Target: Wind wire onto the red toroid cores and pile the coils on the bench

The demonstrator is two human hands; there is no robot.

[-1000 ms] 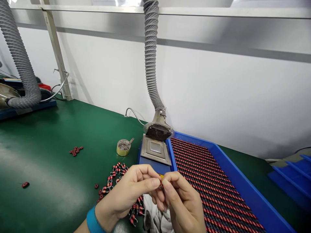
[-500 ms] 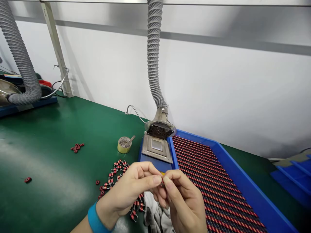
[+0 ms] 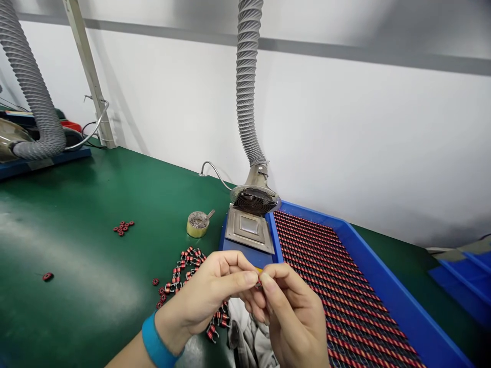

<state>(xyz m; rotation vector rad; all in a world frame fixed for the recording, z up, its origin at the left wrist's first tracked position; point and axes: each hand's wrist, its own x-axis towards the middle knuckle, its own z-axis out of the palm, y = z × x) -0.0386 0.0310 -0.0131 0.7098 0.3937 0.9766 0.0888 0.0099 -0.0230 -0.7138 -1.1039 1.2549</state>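
My left hand point(image 3: 217, 289), with a blue band point(image 3: 158, 343) on its wrist, pinches a small ring coil point(image 3: 259, 285) between thumb and fingers. From the other side, the thumb and forefinger of my right hand point(image 3: 293, 314) close on the same coil. Only a dark reddish bit of it shows; the fingertips cover the rest. Below and left of the hands lies a loose pile of red and black coils point(image 3: 177, 272), several with bent wire leads. White cloth point(image 3: 249, 332) lies bunched beneath the hands.
On the right, a blue tray point(image 3: 378, 260) holds dense rows of coils. Ahead stands a solder pot point(image 3: 249, 225) under a fume hood point(image 3: 255, 197) with a grey hose. Left of it sits a small round tub point(image 3: 196, 231). More ring coils point(image 3: 123, 228) and a single one point(image 3: 48, 276) lie farther left.
The view has tilted slightly, so the bench sits a little higher and farther right in the picture. Both hands keep their pinch on the coil, with only a slight shift of the fingers.
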